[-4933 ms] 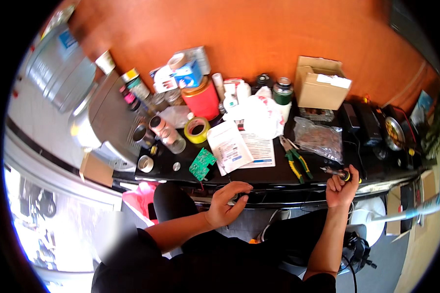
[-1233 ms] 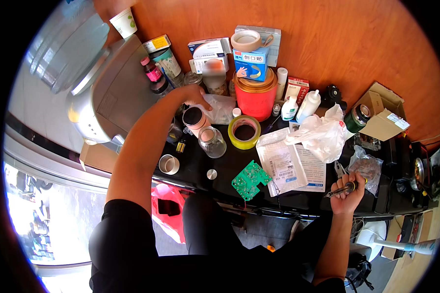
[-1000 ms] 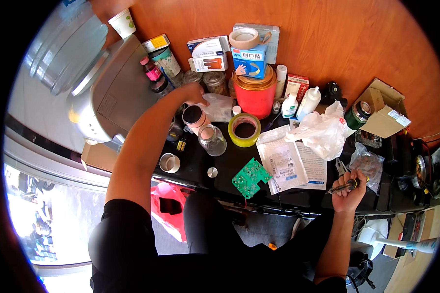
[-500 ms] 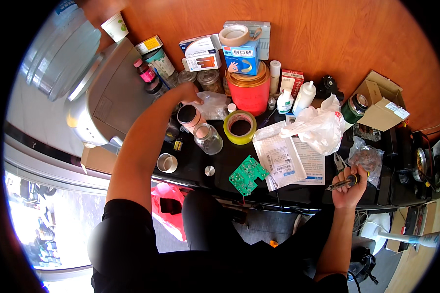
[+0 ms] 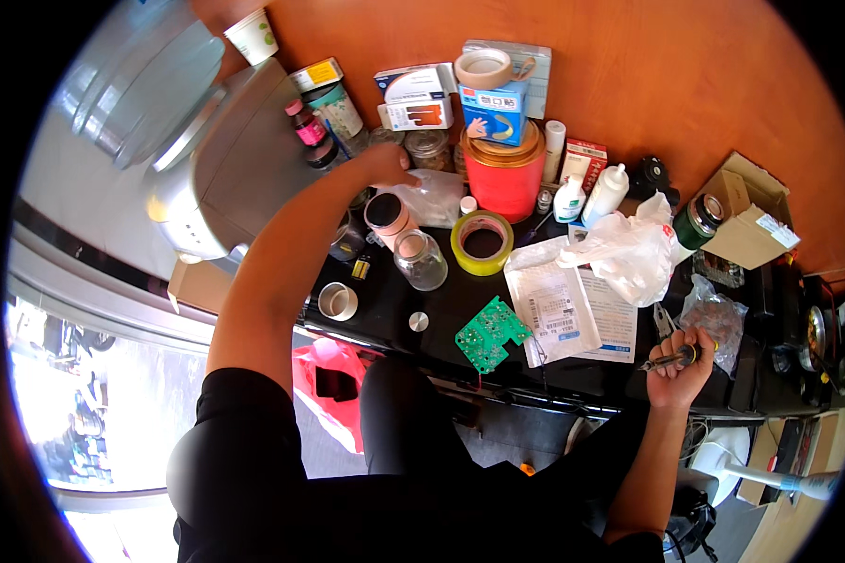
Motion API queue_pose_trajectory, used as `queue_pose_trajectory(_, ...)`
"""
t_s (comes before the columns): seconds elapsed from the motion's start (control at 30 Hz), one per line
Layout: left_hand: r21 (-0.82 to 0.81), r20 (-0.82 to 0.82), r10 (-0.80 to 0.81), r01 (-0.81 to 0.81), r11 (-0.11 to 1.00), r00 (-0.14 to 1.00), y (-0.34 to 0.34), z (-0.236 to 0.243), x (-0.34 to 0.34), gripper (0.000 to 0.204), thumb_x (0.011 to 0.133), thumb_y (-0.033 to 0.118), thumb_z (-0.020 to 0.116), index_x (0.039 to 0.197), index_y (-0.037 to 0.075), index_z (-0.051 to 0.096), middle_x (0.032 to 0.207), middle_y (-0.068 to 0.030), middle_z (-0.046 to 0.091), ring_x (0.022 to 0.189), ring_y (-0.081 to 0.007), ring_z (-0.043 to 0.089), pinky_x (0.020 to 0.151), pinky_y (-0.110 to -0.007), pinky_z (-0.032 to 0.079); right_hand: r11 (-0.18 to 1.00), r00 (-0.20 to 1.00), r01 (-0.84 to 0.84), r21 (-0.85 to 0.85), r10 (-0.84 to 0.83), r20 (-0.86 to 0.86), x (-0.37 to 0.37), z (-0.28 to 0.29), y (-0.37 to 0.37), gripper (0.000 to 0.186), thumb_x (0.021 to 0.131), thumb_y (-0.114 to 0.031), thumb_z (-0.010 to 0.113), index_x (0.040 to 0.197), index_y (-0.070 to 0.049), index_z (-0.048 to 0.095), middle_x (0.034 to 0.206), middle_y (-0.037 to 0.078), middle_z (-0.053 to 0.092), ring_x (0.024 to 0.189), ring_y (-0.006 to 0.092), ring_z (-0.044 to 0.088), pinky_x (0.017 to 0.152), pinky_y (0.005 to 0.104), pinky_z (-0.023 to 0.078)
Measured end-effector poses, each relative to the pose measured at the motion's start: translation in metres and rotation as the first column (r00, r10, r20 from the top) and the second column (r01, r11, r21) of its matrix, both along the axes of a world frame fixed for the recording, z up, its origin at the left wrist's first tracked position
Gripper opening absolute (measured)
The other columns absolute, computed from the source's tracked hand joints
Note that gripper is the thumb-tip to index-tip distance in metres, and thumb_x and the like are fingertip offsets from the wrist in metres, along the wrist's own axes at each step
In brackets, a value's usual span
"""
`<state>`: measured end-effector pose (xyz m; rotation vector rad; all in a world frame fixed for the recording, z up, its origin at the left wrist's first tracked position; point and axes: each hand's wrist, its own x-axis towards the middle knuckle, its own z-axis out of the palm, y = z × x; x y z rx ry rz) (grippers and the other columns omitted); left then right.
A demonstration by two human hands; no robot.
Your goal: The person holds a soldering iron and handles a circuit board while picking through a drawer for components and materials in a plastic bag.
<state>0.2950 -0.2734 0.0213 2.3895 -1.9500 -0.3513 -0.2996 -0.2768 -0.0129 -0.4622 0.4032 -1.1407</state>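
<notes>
My left hand (image 5: 388,167) reaches to the back of the black desk, its fingers closed at the upper left edge of a clear plastic bag (image 5: 437,199). A pink tumbler (image 5: 390,216) and an open glass jar (image 5: 421,261) stand just in front of it. Off to the right, my right hand (image 5: 683,375) is wrapped round a screwdriver-like tool with a yellow-and-black handle (image 5: 685,356), its dark tip pointing left. Between the hands lie a green circuit board (image 5: 490,336), a white padded envelope (image 5: 552,305) and a roll of yellowish tape (image 5: 483,242).
A metal cup (image 5: 338,301) and a small round silver lid (image 5: 419,322) sit near the desk's front edge. Behind stand a red canister (image 5: 505,176), boxes and white bottles. A white plastic bag (image 5: 624,253) and an open carton (image 5: 756,211) are at right, a water dispenser (image 5: 225,169) at left.
The whole view has shifted, so the desk things sit further right in the picture. Both hands keep about the same place among the things, the tool still in my right hand.
</notes>
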Motion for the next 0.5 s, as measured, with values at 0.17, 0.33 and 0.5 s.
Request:
queue_pose_trajectory(0.17, -0.007, -0.080, 0.052, -0.052, 0.999, 0.995, 0.032, 0.049, -0.046, 0.044, 0.081, 0.040, 0.075, 0.105, 0.004, 0.069, 0.095, -0.0133, 0.072, 0.086, -0.0264, 0.069, 0.078, -0.038, 0.053, 1.000, 1.000, 0.026, -0.004, -0.026, -0.012, -0.005, 0.001, 0.001, 0.032, 0.100, -0.032, 0.050, 0.076, -0.011, 0.049, 0.053, -0.004, 0.035, 0.038, 0.0070, 0.027, 0.039, 0.0250, 0.025)
queue_pose_trajectory(0.33, 0.042, -0.295, -0.095, 0.112, 0.993, 0.951, 0.077, 0.047, -0.058, 0.053, 0.084, 0.023, 0.061, 0.133, 0.003, 0.055, 0.129, -0.0170, 0.060, 0.114, -0.0278, 0.060, 0.099, -0.037, 0.047, 1.000, 1.000, 0.010, -0.011, -0.010, -0.002, -0.003, 0.000, 0.002, 0.032, 0.099, -0.032, 0.051, 0.075, -0.012, 0.048, 0.053, -0.004, 0.035, 0.038, 0.0065, 0.027, 0.039, 0.0248, 0.025)
queue_pose_trajectory(0.5, 0.170, -0.381, -0.130, 0.207, 0.963, 0.915, 0.083, 0.062, -0.065, 0.069, 0.073, 0.007, 0.065, 0.140, 0.003, 0.049, 0.140, -0.0163, 0.053, 0.131, -0.0287, 0.049, 0.110, -0.036, 0.039, 1.000, 0.999, -0.014, -0.004, 0.014, 0.030, -0.004, -0.005, 0.000, 0.031, 0.099, -0.031, 0.051, 0.075, -0.013, 0.048, 0.054, -0.004, 0.036, 0.038, 0.0060, 0.028, 0.039, 0.0237, 0.026)
